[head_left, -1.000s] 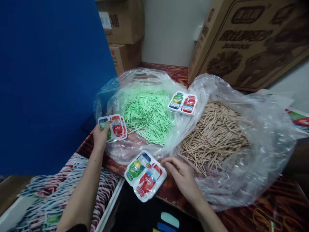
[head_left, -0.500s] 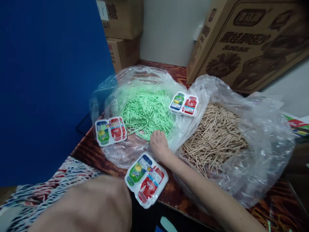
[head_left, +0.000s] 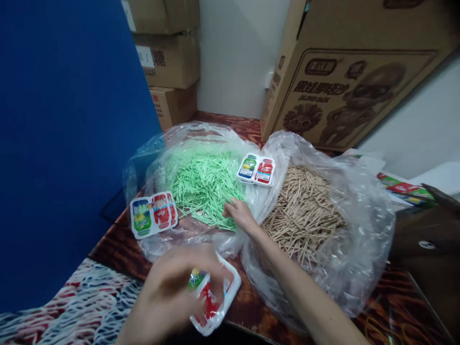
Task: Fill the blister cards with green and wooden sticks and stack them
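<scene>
My left hand [head_left: 176, 287], smeared by motion, is over the front white tray pack [head_left: 232, 282] with green and red jar-shaped printing. Its thumb and fingers are curved and apart, with the pack showing between them; contact is unclear. My right hand [head_left: 240, 214] is at the near right edge of a pile of thin green sticks [head_left: 204, 184]. The fingers of that hand are bent together against the sticks; what they pinch is too small to make out. More packs with the same printing lie on the left [head_left: 154, 214] and behind the right hand [head_left: 256, 169].
Thin brown sticks [head_left: 305, 211] fill a clear plastic bag [head_left: 370, 230] on the right. Another clear bag [head_left: 194, 129] surrounds the green pile. A blue panel [head_left: 72, 120] borders the left, and a large carton [head_left: 323, 96] stands behind. A netted bag [head_left: 89, 292] is at front left.
My left hand has moved right and up, over the front pack. The right hand stays by the green sticks, its fingers slightly changed in shape. The camera view has shifted.
</scene>
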Demonstrator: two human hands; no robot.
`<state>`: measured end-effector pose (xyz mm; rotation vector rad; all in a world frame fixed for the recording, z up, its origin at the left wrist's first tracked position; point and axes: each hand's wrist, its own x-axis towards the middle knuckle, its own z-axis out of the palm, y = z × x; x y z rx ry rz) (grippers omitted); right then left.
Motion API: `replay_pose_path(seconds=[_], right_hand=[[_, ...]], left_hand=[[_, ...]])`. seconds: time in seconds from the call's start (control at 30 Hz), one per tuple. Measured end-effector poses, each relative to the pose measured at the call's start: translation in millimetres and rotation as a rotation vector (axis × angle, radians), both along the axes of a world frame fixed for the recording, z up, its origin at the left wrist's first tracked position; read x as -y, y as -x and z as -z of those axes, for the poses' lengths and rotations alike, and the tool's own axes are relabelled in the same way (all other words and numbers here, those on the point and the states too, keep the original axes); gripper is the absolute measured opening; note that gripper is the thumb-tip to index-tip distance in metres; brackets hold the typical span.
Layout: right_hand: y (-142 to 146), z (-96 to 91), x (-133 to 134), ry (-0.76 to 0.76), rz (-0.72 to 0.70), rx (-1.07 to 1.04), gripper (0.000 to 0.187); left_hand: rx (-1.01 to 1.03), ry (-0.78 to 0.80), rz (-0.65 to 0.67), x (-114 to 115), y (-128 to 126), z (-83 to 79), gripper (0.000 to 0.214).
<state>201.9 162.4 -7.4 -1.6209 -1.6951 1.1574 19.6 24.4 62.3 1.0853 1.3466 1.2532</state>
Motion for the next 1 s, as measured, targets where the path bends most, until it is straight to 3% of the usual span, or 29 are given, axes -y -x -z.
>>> replay_pose_path(seconds=[0.1,0.2,0.3,0.37,0.53,0.7,0.87,1.0], right_hand=[[-5,-9.1,-2,0.016,0.038,-0.153,0.021],[-8,-14.6,6,0.098,0.000,-0.337,0.023],[-7,-12.0,16,0.290,-0.102,-0.551,0.024],[-4,-7.0,21,0.361,-0.167,-0.553,0.021],[3,5.2,24,0.359,-0.194,-0.467,0.017],[3,9.4,18,0.287,-0.135,-0.376,0.018],[-1,4.1,6,0.202,-0.041,-0.273,0.013],[-12,-4.8,-2,0.075,0.011,-0.209,0.016]], left_hand=[[0.069,0.002,0.107,-37,-21,14.3,0.023],[0.165,0.046,0.029,-73,-38,37.7,0.033],[0.245,0.035,-0.013,-98,-51,56.5,0.046],[0.248,0.015,0.002,-109,-59,62.7,0.049],[0.109,-0.038,0.150,-121,-70,68.2,0.028],[0.041,-0.015,0.226,-125,-65,75.1,0.029],[0.003,-0.080,0.084,-128,-55,79.1,0.054],[0.034,-0.111,-0.014,-125,-45,74.9,0.046]])
